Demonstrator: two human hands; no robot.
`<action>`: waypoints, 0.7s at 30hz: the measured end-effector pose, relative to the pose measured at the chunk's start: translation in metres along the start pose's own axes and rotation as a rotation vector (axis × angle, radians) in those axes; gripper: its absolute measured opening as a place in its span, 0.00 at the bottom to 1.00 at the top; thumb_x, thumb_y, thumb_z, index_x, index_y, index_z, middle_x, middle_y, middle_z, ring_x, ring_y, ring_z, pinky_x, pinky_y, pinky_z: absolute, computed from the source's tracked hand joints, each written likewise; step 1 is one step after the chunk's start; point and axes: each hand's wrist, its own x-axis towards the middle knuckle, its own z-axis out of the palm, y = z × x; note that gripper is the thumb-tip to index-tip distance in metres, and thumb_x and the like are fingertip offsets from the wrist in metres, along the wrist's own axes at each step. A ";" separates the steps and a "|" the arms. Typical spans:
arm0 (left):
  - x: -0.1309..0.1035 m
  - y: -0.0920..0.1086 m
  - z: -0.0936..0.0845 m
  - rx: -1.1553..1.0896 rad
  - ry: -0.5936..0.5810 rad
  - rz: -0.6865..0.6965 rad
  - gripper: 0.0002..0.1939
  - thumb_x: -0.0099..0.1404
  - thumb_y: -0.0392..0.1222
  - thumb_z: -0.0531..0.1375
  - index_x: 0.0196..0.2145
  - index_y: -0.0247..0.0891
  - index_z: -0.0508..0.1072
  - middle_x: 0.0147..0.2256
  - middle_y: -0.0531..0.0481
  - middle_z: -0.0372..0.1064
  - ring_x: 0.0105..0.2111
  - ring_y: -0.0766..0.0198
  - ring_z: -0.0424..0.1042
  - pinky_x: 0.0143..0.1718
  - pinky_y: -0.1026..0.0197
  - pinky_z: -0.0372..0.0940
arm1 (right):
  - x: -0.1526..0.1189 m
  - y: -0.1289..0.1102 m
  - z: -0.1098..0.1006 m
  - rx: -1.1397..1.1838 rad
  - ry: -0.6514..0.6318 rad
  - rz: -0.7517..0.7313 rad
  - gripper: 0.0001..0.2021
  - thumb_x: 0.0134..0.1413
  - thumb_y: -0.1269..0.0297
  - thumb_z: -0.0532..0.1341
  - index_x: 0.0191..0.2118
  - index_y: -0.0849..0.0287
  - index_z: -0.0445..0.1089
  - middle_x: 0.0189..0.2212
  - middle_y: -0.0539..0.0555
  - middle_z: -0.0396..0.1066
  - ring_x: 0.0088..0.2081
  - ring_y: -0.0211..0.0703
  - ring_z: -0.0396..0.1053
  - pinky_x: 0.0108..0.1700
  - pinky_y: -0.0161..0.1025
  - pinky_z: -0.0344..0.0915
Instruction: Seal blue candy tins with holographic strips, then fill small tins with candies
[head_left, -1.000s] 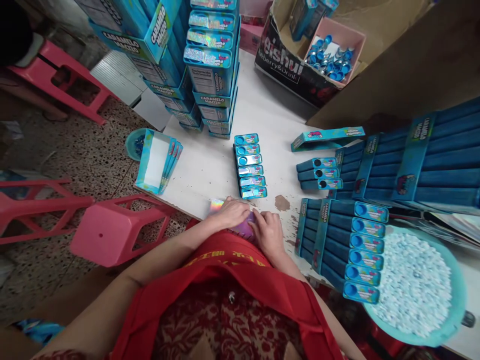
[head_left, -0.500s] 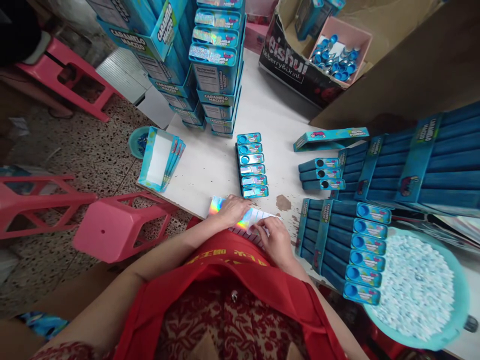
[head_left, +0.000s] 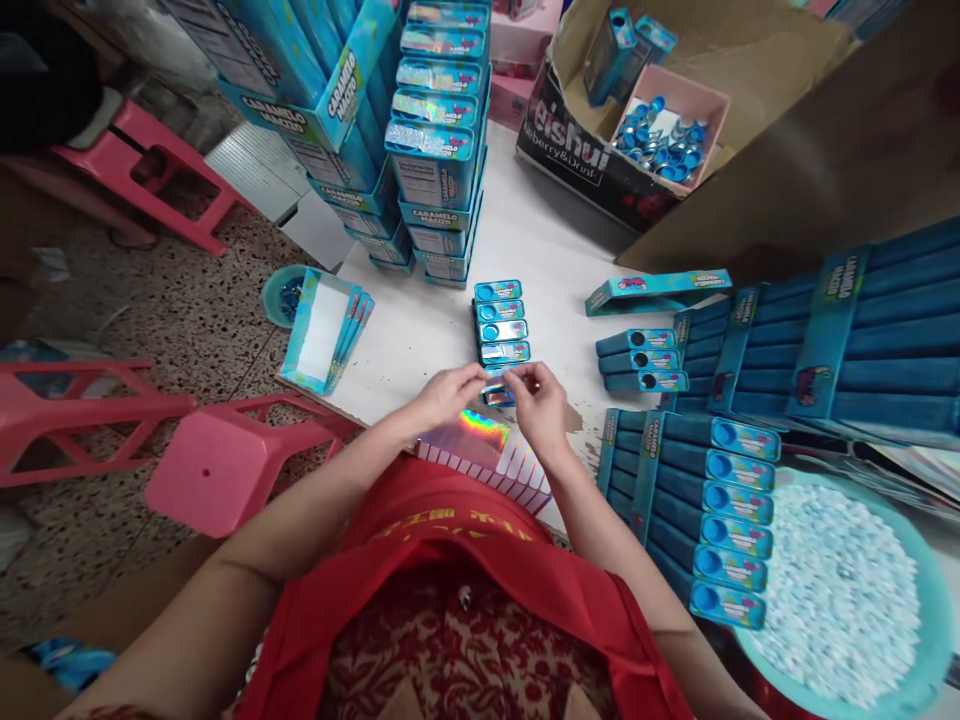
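My left hand (head_left: 448,394) and my right hand (head_left: 541,402) meet fingertip to fingertip, both closed in a pinch on a small shiny sticker (head_left: 495,382). They are over the near end of a row of blue candy boxes (head_left: 501,331) standing on the table. Shiny strips lie across some of the box tops; others show a round blue recess. My fingers partly cover the nearest boxes. Below my hands, at the table edge against the red apron, lies a holographic sticker sheet (head_left: 480,428), part rainbow-coloured and part white strips.
Tall stacks of filled display boxes (head_left: 439,150) stand at the back left, near empty trays (head_left: 319,335). A carton (head_left: 570,165) holds a pink box of blue caps (head_left: 664,130). To the right are more blue boxes (head_left: 739,520) and a basin of pale candy pieces (head_left: 840,590).
Both hands have moved forward from the sticker sheet to the near end of the box row, with a sticker between them. The sheet is left at the table edge.
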 end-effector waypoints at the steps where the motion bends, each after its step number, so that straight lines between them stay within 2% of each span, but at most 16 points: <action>1: 0.010 -0.001 -0.009 -0.008 0.008 0.015 0.10 0.62 0.42 0.51 0.35 0.36 0.69 0.23 0.56 0.62 0.26 0.68 0.63 0.29 0.66 0.58 | 0.011 -0.001 0.006 -0.016 0.037 -0.015 0.08 0.50 0.59 0.59 0.28 0.58 0.68 0.29 0.51 0.65 0.32 0.40 0.62 0.37 0.38 0.60; 5: 0.045 -0.002 -0.037 -0.094 0.030 0.061 0.09 0.60 0.40 0.51 0.37 0.35 0.67 0.22 0.57 0.59 0.24 0.68 0.60 0.28 0.66 0.56 | 0.049 -0.009 0.021 -0.100 0.125 -0.046 0.06 0.48 0.61 0.61 0.28 0.58 0.70 0.34 0.53 0.63 0.40 0.45 0.61 0.45 0.42 0.59; 9: 0.067 -0.008 -0.042 -0.077 0.073 0.087 0.08 0.57 0.37 0.53 0.37 0.37 0.63 0.22 0.58 0.56 0.24 0.69 0.58 0.28 0.66 0.54 | 0.068 -0.007 0.032 -0.162 0.188 -0.005 0.04 0.46 0.63 0.62 0.28 0.57 0.71 0.38 0.55 0.62 0.45 0.49 0.58 0.50 0.46 0.56; 13: 0.079 -0.024 -0.035 -0.151 0.119 0.041 0.07 0.56 0.38 0.54 0.33 0.38 0.59 0.23 0.59 0.57 0.25 0.69 0.59 0.29 0.66 0.55 | 0.078 0.006 0.039 -0.118 0.173 0.030 0.03 0.44 0.65 0.61 0.26 0.58 0.66 0.36 0.54 0.62 0.42 0.46 0.61 0.48 0.43 0.57; 16: 0.082 -0.034 -0.024 -0.226 0.130 0.031 0.08 0.58 0.42 0.54 0.34 0.40 0.56 0.24 0.59 0.57 0.25 0.68 0.60 0.30 0.66 0.56 | 0.082 0.012 0.037 -0.102 0.162 0.108 0.09 0.41 0.63 0.62 0.31 0.57 0.63 0.33 0.51 0.64 0.36 0.43 0.62 0.43 0.41 0.59; 19: 0.083 -0.038 -0.008 -0.125 0.223 -0.004 0.05 0.62 0.41 0.51 0.35 0.40 0.56 0.28 0.55 0.61 0.30 0.66 0.64 0.34 0.63 0.59 | 0.081 0.009 0.033 -0.149 0.138 0.136 0.11 0.41 0.61 0.62 0.32 0.56 0.61 0.34 0.51 0.65 0.35 0.43 0.62 0.40 0.40 0.59; 21: 0.086 -0.038 0.005 -0.033 0.306 -0.108 0.04 0.63 0.40 0.49 0.37 0.40 0.57 0.33 0.50 0.65 0.35 0.63 0.66 0.37 0.60 0.60 | 0.081 0.006 0.033 -0.193 0.143 0.094 0.09 0.43 0.62 0.60 0.32 0.56 0.61 0.35 0.52 0.67 0.37 0.44 0.63 0.42 0.41 0.59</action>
